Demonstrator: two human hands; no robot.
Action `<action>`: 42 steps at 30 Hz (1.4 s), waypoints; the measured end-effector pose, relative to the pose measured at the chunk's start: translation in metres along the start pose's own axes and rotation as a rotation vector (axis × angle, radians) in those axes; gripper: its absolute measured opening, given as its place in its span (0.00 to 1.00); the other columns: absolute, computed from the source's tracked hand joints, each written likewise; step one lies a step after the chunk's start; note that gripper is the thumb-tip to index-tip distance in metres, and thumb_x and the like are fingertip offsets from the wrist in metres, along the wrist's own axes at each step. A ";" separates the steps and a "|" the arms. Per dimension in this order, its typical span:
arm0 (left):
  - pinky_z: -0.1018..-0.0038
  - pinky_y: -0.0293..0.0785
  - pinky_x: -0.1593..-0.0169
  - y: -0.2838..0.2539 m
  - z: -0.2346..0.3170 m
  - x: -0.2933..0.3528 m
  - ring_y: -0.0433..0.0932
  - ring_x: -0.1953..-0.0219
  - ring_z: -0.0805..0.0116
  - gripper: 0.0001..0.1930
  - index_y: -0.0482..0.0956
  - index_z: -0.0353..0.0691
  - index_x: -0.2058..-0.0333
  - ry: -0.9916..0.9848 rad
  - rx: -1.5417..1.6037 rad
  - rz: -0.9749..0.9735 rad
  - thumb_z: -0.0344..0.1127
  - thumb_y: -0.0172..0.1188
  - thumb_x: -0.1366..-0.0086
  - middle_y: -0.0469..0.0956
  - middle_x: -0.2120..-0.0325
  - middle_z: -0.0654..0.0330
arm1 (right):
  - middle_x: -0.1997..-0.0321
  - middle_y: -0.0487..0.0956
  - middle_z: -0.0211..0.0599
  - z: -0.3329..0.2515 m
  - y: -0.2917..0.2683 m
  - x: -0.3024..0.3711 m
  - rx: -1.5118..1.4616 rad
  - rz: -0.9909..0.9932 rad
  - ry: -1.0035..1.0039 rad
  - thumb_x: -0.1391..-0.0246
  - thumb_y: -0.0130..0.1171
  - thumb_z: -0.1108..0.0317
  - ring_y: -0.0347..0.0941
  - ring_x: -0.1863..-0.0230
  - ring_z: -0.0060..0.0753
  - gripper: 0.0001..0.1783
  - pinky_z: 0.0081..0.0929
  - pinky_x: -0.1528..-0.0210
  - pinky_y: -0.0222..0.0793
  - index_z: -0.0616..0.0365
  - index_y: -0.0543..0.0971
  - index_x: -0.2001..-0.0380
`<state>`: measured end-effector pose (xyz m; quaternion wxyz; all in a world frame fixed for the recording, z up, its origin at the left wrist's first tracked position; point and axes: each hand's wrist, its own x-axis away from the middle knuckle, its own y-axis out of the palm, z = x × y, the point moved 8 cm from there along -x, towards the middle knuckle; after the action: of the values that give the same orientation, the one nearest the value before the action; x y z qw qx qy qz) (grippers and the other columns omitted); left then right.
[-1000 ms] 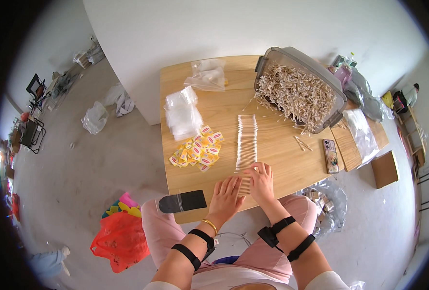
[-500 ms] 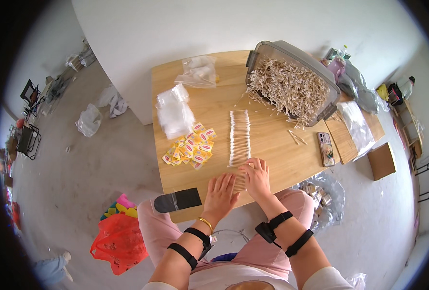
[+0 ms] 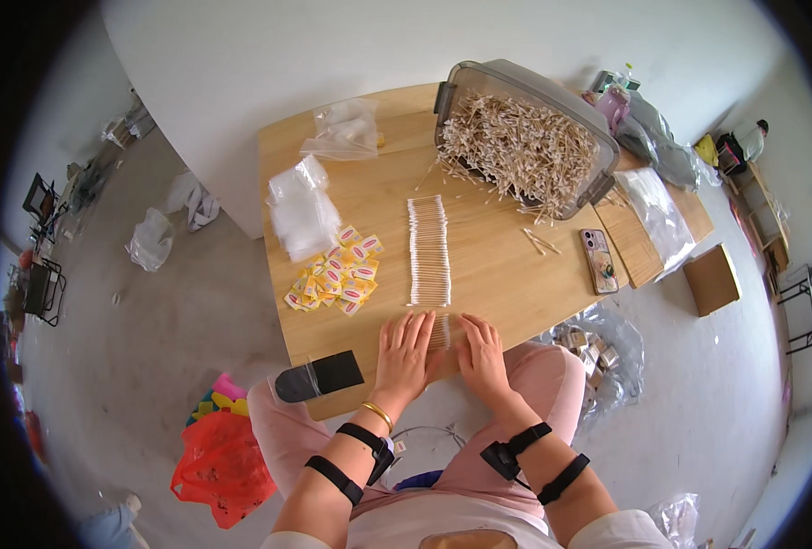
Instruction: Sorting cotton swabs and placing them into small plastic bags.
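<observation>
At the table's near edge, a small group of cotton swabs (image 3: 440, 333) lies side by side between my hands. My left hand (image 3: 404, 355) rests at the swabs' left ends, its fingers stretched out and held close together. On the other side, my right hand (image 3: 484, 355) has its fingers extended, slightly bent, at the right ends. Both thumbs are partly hidden. Just beyond my fingertips runs a long, even row of cotton swabs (image 3: 429, 252), with a narrow gap between it and the small group.
A tipped grey bin (image 3: 605, 137) spills loose swabs at the back right. Yellow-and-white paper cards (image 3: 335, 273) and clear plastic bags (image 3: 303, 215) lie left. A black pouch (image 3: 319, 376) sits at the front left edge, a phone (image 3: 599, 262) at right, with a few stray swabs (image 3: 541, 242) beside it.
My right hand has moved off the near end of the long row and drawn back toward me. A gap now shows between the row and the small group. The whole view has shifted slightly.
</observation>
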<state>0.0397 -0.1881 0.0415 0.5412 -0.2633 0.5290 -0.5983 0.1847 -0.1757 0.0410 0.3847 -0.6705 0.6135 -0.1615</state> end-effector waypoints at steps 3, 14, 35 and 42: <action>0.49 0.51 0.29 0.004 0.003 -0.005 0.61 0.32 0.53 0.35 0.62 0.39 0.32 0.011 -0.031 -0.001 0.51 0.57 0.31 0.66 0.37 0.54 | 0.37 0.72 0.46 0.000 -0.001 0.004 -0.006 0.009 -0.014 0.44 0.55 0.74 0.64 0.33 0.52 0.26 0.47 0.32 0.58 0.59 0.72 0.41; 0.46 0.52 0.29 -0.003 -0.010 -0.012 0.61 0.31 0.51 0.29 0.70 0.38 0.39 -0.031 -0.040 0.003 0.53 0.54 0.29 0.64 0.35 0.53 | 0.43 0.73 0.46 -0.006 -0.001 -0.006 -0.002 0.011 -0.015 0.45 0.55 0.75 0.66 0.39 0.55 0.21 0.48 0.34 0.60 0.57 0.75 0.46; 0.44 0.46 0.27 -0.009 -0.020 0.018 0.55 0.28 0.49 0.37 0.63 0.34 0.33 -0.039 -0.026 0.006 0.61 0.46 0.28 0.61 0.32 0.51 | 0.28 0.64 0.48 -0.016 0.003 0.006 0.107 -0.112 -0.088 0.43 0.61 0.59 0.54 0.25 0.51 0.37 0.48 0.23 0.46 0.62 0.65 0.33; 0.44 0.39 0.25 -0.006 -0.024 0.031 0.50 0.25 0.50 0.42 0.58 0.33 0.30 -0.067 -0.043 -0.063 0.63 0.44 0.28 0.57 0.30 0.50 | 0.25 0.59 0.48 -0.017 0.015 -0.002 0.192 -0.206 -0.124 0.43 0.63 0.51 0.50 0.23 0.49 0.46 0.48 0.21 0.40 0.62 0.58 0.29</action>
<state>0.0080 -0.2092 0.0323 0.5339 -0.3111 0.5147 -0.5944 0.1625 -0.1783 0.0421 0.4656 -0.6987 0.4981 -0.2165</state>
